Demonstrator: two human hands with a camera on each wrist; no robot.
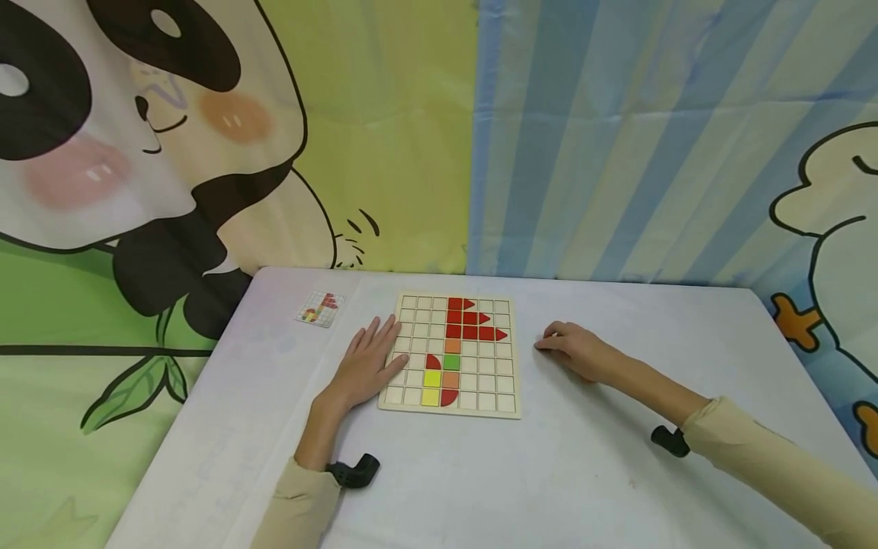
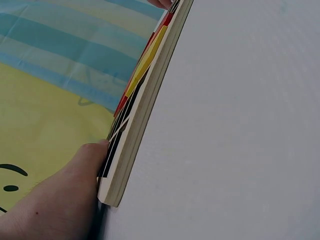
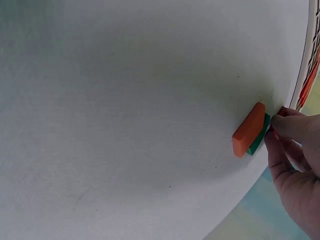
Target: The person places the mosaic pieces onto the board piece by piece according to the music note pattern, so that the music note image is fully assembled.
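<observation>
A pale wooden grid board (image 1: 485, 385) lies on the table, holding red, orange, green and yellow pieces. My left hand (image 1: 366, 364) rests along its left side with fingers extended, the thumb touching the board's edge (image 2: 131, 145) in the left wrist view. To the right of the board is my right hand (image 1: 576, 349), thumb and fingertips brought together. In the right wrist view this hand (image 3: 297, 150) pinches a small dark red piece (image 3: 283, 110), mostly hidden by the fingers. An orange block (image 3: 249, 131) and a green block (image 3: 259, 136) sit right beside the fingertips.
A small pattern card (image 1: 320, 309) with a coloured grid lies left of the board. The white table (image 1: 535, 480) ends at the back against printed cloth walls (image 1: 583, 137). Black wrist cameras (image 1: 355, 471) are strapped on both arms.
</observation>
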